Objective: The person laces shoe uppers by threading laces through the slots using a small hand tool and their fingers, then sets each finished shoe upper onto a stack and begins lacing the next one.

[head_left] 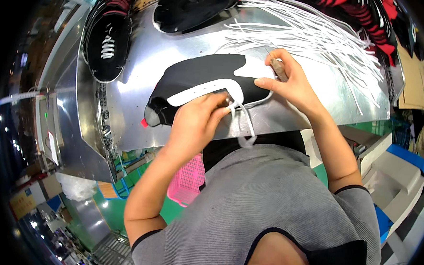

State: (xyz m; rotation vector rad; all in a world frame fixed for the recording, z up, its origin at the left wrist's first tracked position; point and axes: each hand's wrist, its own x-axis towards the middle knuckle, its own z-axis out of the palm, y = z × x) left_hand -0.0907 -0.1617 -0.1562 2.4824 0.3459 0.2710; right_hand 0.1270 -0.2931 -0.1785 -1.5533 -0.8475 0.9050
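Note:
A black shoe upper (191, 74) with a white eyelet strip (190, 94) and a grey end with a red tab lies flat on the metal table. My left hand (196, 119) rests over its near edge, thumb and forefinger pinched at a white shoelace (247, 127) that loops down past the table edge. At the upper's right end is my right hand (293, 84). Its curled fingers hold a small tool with a brown, wrapped-looking handle (278, 70); the tool's working end cannot be made out. The right thumb touches or nearly touches the upper.
Loose white laces (313, 32) lie spread at the far right of the metal table (144, 61). Black-and-red shoe uppers (106, 45) are stacked along the far and left edges. Below the table are a pink basket (186, 181) and, at right, a pale bin (387, 177).

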